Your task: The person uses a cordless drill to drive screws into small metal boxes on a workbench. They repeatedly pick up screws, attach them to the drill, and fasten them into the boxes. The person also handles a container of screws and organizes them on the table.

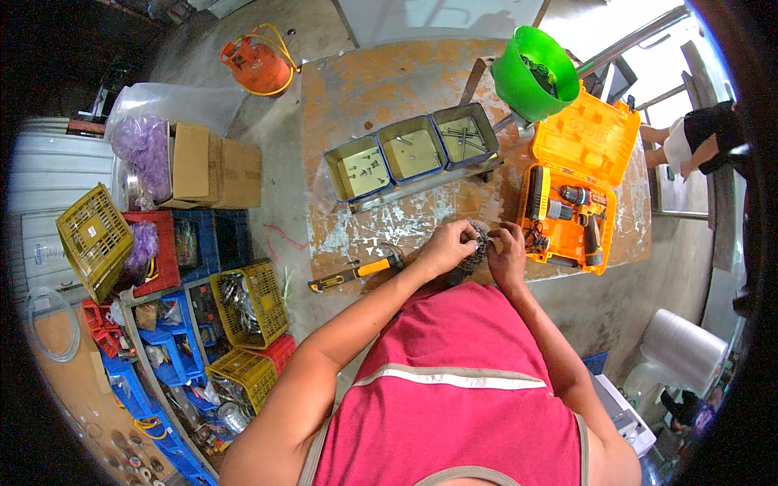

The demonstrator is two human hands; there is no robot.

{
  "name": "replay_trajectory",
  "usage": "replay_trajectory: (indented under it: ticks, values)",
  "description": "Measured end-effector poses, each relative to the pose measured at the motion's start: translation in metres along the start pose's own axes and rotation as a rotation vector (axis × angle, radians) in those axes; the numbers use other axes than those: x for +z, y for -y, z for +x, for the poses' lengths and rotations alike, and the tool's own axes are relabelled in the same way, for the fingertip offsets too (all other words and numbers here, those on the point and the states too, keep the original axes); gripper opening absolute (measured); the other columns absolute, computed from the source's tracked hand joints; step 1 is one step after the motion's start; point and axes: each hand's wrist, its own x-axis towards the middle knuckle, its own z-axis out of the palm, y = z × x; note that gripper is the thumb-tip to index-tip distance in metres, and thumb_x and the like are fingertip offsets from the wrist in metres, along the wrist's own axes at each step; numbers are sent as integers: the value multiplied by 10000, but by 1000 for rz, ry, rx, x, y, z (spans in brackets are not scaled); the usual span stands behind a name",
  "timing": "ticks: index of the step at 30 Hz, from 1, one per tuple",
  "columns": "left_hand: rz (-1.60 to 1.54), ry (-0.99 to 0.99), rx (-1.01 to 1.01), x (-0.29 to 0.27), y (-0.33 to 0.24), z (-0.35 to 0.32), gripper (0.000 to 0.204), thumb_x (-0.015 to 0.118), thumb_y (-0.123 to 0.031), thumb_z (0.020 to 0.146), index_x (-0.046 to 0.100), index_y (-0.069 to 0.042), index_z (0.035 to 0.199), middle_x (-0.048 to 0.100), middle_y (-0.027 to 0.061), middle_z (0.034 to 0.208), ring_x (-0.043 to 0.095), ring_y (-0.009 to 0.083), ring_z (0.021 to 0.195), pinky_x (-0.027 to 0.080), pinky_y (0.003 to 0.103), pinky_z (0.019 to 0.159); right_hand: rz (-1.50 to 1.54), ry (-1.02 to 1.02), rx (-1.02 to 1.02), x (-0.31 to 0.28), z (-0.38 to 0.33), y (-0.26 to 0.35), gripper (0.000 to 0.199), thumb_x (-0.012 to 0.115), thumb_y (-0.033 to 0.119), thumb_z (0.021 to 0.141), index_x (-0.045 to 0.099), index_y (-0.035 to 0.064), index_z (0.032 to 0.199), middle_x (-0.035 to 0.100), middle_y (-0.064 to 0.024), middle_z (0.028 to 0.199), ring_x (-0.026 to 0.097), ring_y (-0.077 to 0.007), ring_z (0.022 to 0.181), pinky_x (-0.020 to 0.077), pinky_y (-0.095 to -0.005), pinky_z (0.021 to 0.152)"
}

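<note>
My left hand (447, 247) and my right hand (508, 255) meet at the near edge of the worktable. Between them is a round, dark grey object with a ribbed or toothed look (472, 261), partly hidden by my fingers. Both hands have thumb and fingers pinched together at its top; whatever small thing they hold is too hidden to name. To the left of my left hand lies an orange and black long-handled power tool (356, 274). Beyond the hands, three joined dark bins (391, 188) hold screws and bolts.
A green bowl (519, 89) with dark parts is mounted above the table (373, 89). At the right lies an open orange case (585, 138) with a cordless drill (592, 212). A gas cylinder (258, 66), cardboard boxes (235, 172) and yellow crates (267, 304) stand leftward. Another person (705, 146) is at far right.
</note>
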Motion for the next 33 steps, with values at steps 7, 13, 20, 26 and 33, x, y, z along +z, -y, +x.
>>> replay_trajectory:
  ticks: [7,13,20,26,33]
  values:
    - [-601,16,-197,2,16,3,142,733,-101,936,667,-19,1031,684,24,843,611,72,684,507,244,592,100,139,-96,1,6,19,276,795,129,787,707,70,1042,690,-156,1041,637,-391,1046,501,-478,923]
    - [-389,0,-134,-20,5,2,130,730,-108,928,671,-9,989,676,27,824,632,88,699,531,264,632,21,186,-272,6,16,21,142,783,164,849,689,61,868,656,-128,792,643,-353,794,495,-473,747]
    - [98,152,-3,-49,-13,3,232,721,-195,904,704,-35,1071,752,118,937,722,222,850,561,379,771,-74,363,-250,8,17,26,135,704,213,877,673,83,900,673,-135,881,652,-369,935,495,-490,839]
    - [437,-366,-31,-133,-63,-27,290,748,-258,891,721,-71,1112,743,158,1041,700,387,994,554,464,871,-3,351,-68,-15,18,16,186,668,222,941,706,58,1021,665,-165,914,647,-411,920,512,-494,823]
    - [1316,-76,-51,-238,-15,29,132,630,-80,860,746,-28,897,747,207,903,748,382,836,605,482,726,287,434,74,-24,24,6,275,562,156,1030,709,29,1224,710,-166,986,688,-257,914,525,-365,806]
